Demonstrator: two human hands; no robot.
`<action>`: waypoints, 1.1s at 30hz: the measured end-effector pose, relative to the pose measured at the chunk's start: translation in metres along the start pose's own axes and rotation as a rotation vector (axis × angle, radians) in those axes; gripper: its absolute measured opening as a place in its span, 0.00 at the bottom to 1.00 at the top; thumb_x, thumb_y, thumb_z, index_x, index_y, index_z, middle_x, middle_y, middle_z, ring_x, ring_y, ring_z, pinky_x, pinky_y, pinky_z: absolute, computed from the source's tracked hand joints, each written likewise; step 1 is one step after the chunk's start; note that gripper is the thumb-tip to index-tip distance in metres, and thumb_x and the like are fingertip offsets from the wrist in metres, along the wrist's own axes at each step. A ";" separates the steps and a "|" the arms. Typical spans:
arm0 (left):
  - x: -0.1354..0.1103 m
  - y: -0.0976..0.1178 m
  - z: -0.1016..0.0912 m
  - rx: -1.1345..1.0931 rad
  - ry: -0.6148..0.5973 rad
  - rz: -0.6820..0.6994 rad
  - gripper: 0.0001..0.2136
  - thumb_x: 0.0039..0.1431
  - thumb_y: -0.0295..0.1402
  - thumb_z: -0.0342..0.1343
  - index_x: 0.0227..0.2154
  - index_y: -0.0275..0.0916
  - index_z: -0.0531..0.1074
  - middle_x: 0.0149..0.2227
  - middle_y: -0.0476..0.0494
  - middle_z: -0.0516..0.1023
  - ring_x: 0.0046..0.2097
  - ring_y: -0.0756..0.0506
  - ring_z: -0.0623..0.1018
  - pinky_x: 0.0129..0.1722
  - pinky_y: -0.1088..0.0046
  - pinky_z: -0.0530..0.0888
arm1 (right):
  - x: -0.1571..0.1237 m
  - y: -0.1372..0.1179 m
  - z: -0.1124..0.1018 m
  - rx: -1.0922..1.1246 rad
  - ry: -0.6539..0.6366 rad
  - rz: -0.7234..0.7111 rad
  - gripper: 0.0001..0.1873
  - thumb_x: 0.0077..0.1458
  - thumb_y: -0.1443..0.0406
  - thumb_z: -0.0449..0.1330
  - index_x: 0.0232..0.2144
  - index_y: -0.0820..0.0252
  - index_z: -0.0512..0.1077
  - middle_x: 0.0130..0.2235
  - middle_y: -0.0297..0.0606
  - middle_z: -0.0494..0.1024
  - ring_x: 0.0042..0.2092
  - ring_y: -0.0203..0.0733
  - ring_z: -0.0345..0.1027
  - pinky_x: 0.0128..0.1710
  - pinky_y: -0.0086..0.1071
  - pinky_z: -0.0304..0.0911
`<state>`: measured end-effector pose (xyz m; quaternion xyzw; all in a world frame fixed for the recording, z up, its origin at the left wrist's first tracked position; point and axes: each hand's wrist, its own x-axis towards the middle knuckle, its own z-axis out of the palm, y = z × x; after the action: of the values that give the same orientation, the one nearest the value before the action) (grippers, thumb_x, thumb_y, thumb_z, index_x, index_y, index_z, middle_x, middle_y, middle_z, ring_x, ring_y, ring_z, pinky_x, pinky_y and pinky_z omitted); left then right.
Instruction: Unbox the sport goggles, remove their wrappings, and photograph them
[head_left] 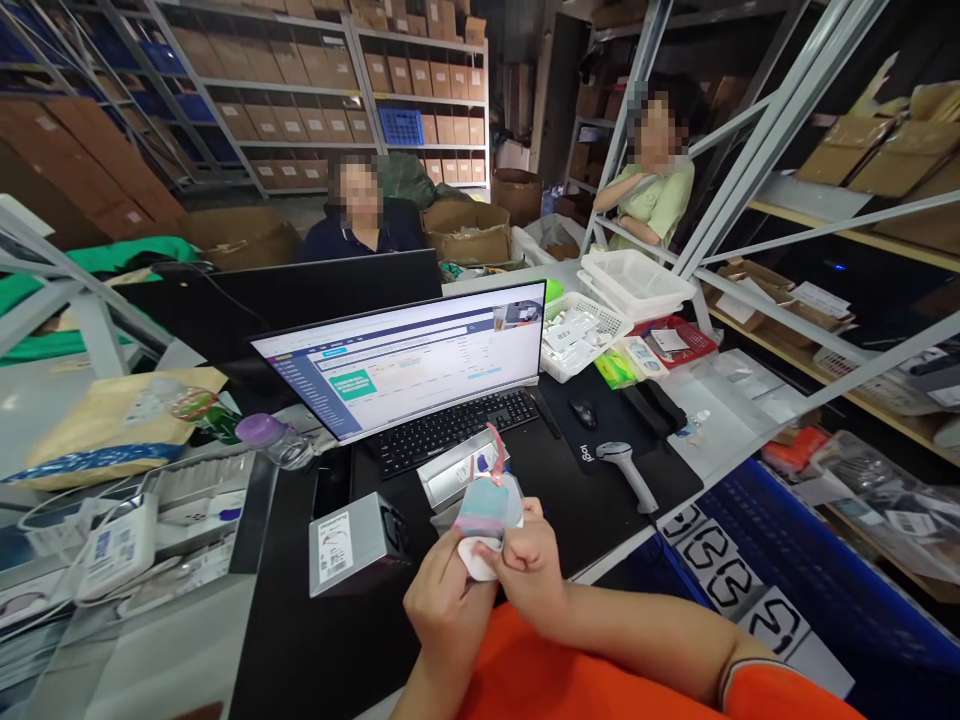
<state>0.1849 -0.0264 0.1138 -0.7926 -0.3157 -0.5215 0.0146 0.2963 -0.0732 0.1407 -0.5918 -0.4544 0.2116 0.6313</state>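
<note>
Just in front of my body, both hands are closed around a pair of glasses (489, 507) with a wide pink-and-teal tinted lens; a thin pink-red arm sticks up from it. My left hand (448, 592) grips it at the lower left. My right hand (531, 562) is at its right side, with the thumb pressing on a rounded white piece (478, 558). Whether that piece is joined to the glasses I cannot tell. Behind them lies a narrow white box (448, 478) with a glasses picture. A grey labelled box (346, 550) stands to the left.
A monitor (405, 365) and keyboard (450, 430) stand behind. Right are a mouse (583, 413), a barcode scanner (628, 475) and a white basket (581, 335). A purple-lidded bottle (274, 440) and a packed tray (191, 510) are left. Two people are beyond the desk.
</note>
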 end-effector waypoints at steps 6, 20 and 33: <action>0.007 0.001 -0.004 -0.146 -0.018 0.092 0.08 0.54 0.25 0.64 0.37 0.37 0.75 0.36 0.39 0.83 0.39 0.41 0.83 0.42 0.66 0.81 | 0.042 -0.021 -0.025 0.363 -0.002 0.389 0.36 0.45 0.52 0.69 0.17 0.55 0.43 0.20 0.23 0.45 0.24 0.31 0.37 0.23 0.28 0.39; 0.048 -0.038 -0.036 -0.491 -0.465 0.062 0.09 0.54 0.21 0.55 0.32 0.40 0.76 0.39 0.43 0.82 0.48 0.42 0.81 0.49 0.64 0.80 | 0.055 -0.042 -0.192 -0.315 -0.082 0.085 0.38 0.49 0.52 0.69 0.14 0.55 0.43 0.17 0.27 0.47 0.24 0.36 0.44 0.25 0.34 0.42; 0.068 -0.025 -0.044 -0.516 -0.735 0.265 0.13 0.56 0.18 0.52 0.34 0.42 0.76 0.46 0.46 0.82 0.51 0.46 0.80 0.62 0.62 0.72 | 0.083 -0.064 -0.123 -0.190 -0.848 0.081 0.33 0.49 0.52 0.70 0.13 0.56 0.51 0.20 0.25 0.49 0.27 0.35 0.43 0.28 0.30 0.46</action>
<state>0.1541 0.0111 0.1832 -0.9359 -0.0563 -0.2614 -0.2292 0.4217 -0.0886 0.2412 -0.5252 -0.6675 0.4177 0.3228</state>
